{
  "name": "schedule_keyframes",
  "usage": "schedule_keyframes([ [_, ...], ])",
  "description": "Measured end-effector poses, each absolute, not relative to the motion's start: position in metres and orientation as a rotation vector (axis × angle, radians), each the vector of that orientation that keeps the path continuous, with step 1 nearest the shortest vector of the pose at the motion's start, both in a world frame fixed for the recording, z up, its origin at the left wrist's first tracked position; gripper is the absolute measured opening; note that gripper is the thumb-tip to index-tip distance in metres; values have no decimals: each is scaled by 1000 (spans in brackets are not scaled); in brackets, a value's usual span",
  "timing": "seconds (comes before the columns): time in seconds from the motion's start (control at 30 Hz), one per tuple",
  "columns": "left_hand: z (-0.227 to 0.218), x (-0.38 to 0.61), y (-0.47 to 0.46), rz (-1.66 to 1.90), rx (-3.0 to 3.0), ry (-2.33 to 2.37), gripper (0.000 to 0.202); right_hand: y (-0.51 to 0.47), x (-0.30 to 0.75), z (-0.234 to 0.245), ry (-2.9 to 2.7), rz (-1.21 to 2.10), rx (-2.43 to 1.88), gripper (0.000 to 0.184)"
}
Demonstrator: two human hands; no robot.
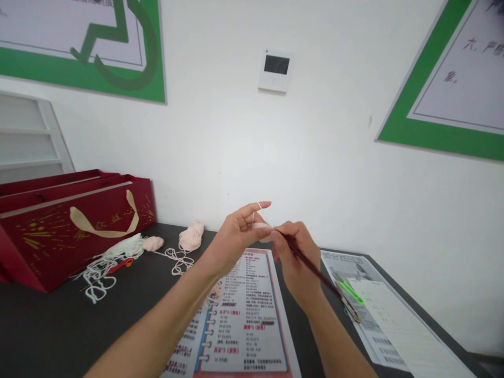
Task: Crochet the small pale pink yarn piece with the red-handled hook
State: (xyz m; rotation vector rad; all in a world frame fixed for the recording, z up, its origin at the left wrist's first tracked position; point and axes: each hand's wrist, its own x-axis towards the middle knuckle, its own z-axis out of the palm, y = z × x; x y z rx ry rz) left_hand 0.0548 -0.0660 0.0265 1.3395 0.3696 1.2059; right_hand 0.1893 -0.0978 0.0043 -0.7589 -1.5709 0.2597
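Note:
Raised above the table, my left hand [236, 228] is closed on a small pale pink crocheted piece [260, 227], with white-looking yarn looped over its stretched index finger. My right hand [297, 257] grips a crochet hook [309, 265] with a long dark red handle that slants down to the right. The hook's tip meets the piece between the two hands, and the exact stitch is too small to make out. Below them lies a printed pattern sheet [252, 315], partly covered by my left forearm.
Left on the black table [51, 325] stand dark red gift bags [86, 226]. Near them lie a pale pink yarn ball [191, 236], a smaller pink ball [153, 243], tangled white yarn [98, 286] and an orange-red tool [120, 266]. At right are papers [397, 315] and a bright green item [350, 291].

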Motion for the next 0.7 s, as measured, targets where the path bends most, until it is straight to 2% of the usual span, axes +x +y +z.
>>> schedule_keyframes([
  [0.1,26,57,-66,1184,1238,334,48,-93,191,-6,-1652,-454,-766,15],
  [0.17,26,55,-65,1122,1180,303,48,-89,194,-8,-1672,-538,-663,20],
  [0.37,29,44,-57,1016,1062,242,48,-90,212,4,-1618,456,-546,9],
  [0.7,32,33,-53,924,1122,244,43,-103,228,17,-1653,624,-574,11],
])
